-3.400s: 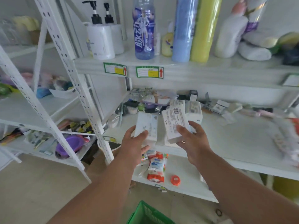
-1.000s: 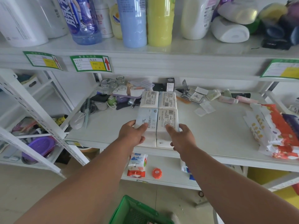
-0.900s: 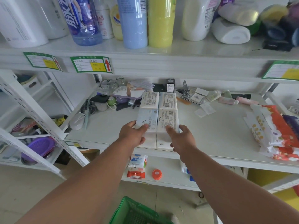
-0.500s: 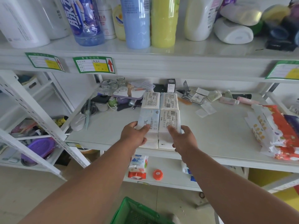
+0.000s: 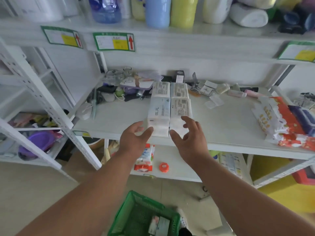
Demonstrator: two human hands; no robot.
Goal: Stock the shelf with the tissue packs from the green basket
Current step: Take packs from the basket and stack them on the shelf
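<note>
Several white tissue packs (image 5: 170, 106) lie in two rows on the middle shelf (image 5: 230, 126), stacked at the front. My left hand (image 5: 134, 138) hovers just in front of the front left pack (image 5: 159, 114), fingers spread and empty. My right hand (image 5: 190, 135) is likewise spread in front of the front right pack (image 5: 180, 113), holding nothing. The green basket (image 5: 136, 217) stands on the floor below, with two or so packs (image 5: 159, 225) still inside.
Small clutter, jars and a purple case (image 5: 136, 84) crowd the shelf's back left. Red and white packages (image 5: 286, 123) lie at its right end. Bottles (image 5: 157, 11) stand on the upper shelf. An orange tape roll (image 5: 163, 167) and a wipes pack sit on the lower shelf.
Both hands have let go of the front tissue packs and drawn back toward me with fingers spread. The view has tilted down, showing more of the green basket.
</note>
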